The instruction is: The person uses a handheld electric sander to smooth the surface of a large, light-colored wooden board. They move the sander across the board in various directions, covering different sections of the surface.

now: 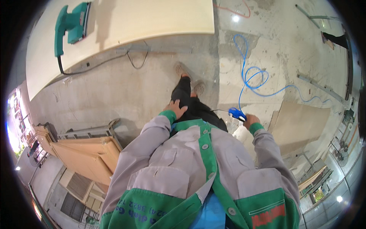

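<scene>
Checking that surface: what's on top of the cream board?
A green power sander rests on the cream board, its cord trailing over the near edge. The sander covers the patch beneath it, hiding anything there.

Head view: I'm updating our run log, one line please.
left hand: over trousers; right hand: holding blue air gun; green sander: on board

The jacket [167,152] bears blue letters [134,218], digits [149,209] — and blurred red lettering [268,217].
</scene>
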A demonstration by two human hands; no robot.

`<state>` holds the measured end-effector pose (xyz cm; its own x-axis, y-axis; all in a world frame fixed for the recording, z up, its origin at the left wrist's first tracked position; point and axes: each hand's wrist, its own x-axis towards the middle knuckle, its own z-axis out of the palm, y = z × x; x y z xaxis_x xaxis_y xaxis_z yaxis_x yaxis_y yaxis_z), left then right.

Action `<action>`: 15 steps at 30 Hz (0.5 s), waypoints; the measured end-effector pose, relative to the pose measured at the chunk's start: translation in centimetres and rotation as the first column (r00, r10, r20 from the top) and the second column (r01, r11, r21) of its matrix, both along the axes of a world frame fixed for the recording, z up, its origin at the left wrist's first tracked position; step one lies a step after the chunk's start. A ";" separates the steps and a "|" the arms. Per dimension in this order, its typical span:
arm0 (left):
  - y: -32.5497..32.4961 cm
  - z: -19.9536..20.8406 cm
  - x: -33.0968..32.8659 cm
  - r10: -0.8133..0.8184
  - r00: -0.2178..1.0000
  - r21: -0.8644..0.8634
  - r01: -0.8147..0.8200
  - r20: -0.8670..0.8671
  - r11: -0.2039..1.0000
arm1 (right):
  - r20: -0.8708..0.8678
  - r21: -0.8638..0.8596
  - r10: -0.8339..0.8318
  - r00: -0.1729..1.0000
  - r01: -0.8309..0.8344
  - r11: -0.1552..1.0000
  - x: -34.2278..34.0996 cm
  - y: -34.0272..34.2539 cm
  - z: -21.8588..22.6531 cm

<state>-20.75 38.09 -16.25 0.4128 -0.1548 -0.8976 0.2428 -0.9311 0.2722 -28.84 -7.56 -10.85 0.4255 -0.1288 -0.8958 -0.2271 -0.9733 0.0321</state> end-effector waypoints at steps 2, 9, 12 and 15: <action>0.7 -0.4 1.1 0.045 0.999 -0.106 -0.045 -0.006 0.993 | -0.072 -0.168 -0.085 0.994 0.072 0.983 0.4 -1.7 1.0; 12.8 4.7 10.2 0.826 0.222 -0.425 -0.771 0.518 0.474 | -0.120 -0.044 -0.858 0.499 0.861 0.507 5.5 -4.1 -3.4; 23.1 13.2 18.1 0.493 -0.257 -0.532 -0.626 0.831 0.570 | -0.258 -0.142 -0.743 0.617 0.737 0.661 7.4 -3.3 -7.6; 30.2 22.3 26.3 0.027 -0.369 -0.271 -0.627 0.929 0.731 | -0.123 -0.131 -0.522 0.844 0.507 0.852 10.3 -2.2 -11.0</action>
